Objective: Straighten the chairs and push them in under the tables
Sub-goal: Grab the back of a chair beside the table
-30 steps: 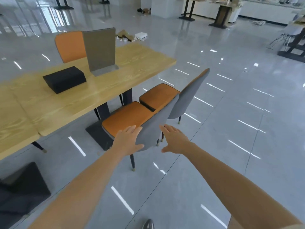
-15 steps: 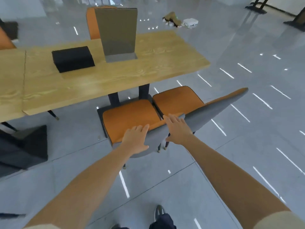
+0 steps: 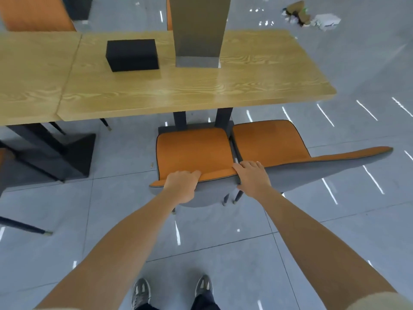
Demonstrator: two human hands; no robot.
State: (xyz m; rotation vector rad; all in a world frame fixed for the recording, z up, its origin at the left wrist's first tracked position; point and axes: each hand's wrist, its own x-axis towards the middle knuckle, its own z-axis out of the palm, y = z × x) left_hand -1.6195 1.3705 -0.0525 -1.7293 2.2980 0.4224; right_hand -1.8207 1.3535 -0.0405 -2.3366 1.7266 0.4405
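Both hands curled over the back rim of the chair (image 3: 192,151), left hand (image 3: 182,185) mid-rim, right hand (image 3: 252,177) at its right end, seat before the table (image 3: 201,92).

The table (image 3: 201,90) in front of the chair (image 3: 193,151) has a smooth wood-grain top with a soft sheen; the chair's seat looks like matt orange cloth; its back looks like matt grey cloth; the floor (image 3: 223,231) under it is glossy grey tile; the box (image 3: 132,55) on the table is matt black.
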